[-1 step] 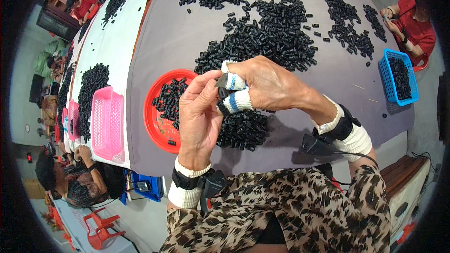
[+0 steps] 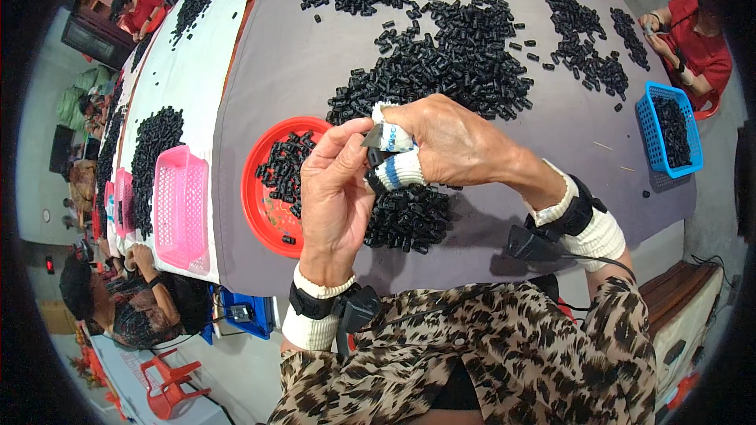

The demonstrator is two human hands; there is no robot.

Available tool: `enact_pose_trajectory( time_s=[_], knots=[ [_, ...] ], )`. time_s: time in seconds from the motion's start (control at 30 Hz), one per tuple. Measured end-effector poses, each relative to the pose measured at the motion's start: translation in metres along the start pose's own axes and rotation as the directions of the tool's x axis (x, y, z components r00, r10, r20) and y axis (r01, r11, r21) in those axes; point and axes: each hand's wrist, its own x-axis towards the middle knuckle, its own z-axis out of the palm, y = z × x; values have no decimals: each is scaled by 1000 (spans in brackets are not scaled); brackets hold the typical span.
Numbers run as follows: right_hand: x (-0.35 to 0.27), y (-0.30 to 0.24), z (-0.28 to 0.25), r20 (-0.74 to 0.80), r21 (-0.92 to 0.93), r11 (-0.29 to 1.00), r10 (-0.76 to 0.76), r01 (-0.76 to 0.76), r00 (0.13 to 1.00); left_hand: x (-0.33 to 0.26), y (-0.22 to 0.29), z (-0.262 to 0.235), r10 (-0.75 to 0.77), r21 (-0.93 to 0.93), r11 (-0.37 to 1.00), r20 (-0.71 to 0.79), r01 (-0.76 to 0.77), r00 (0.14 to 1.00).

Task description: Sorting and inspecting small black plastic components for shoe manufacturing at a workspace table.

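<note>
My two hands meet above the table's near middle. My left hand (image 2: 339, 189) is closed, with thumb and forefinger pinching a small black plastic part (image 2: 376, 157). My right hand (image 2: 449, 142) is also closed; white cloth finger sleeves (image 2: 403, 167) with blue marks cover its thumb and forefinger. Between its fingertips a small dark pointed blade (image 2: 372, 138) sticks out against the black part. Under the hands lies a small heap of black parts (image 2: 409, 220). Beside my left hand, a red round tray (image 2: 253, 216) holds more of them.
Large piles of black parts (image 2: 449, 55) spread over the grey tablecloth (image 2: 268, 71). A pink basket (image 2: 181, 208) stands to the left, a blue basket (image 2: 650, 126) of parts to the right. Other people sit around, one in red (image 2: 705, 51) at the right. A red stool (image 2: 169, 386) is at lower left.
</note>
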Motion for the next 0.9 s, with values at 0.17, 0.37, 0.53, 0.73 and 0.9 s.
enact_pose_trajectory(
  time_s=[0.17,0.37,0.53,0.73,0.9],
  knots=[
    [-3,-2,0,2,25,999,-37,37,999,-4,1,3,11,31,999,-24,-10,1000],
    [-4,-2,-1,-11,36,999,4,-3,1000,-2,1,7,30,71,997,-65,-26,997],
    [-4,-1,-2,-42,15,999,42,-42,998,-2,1,12,12,73,997,-70,-7,997],
    [-3,0,-2,-10,-10,998,54,-54,999,-3,0,8,23,90,996,-95,-15,995],
    [-3,-3,-3,-6,-29,998,62,-62,998,-5,1,14,22,108,994,-113,-10,993]
  ],
)
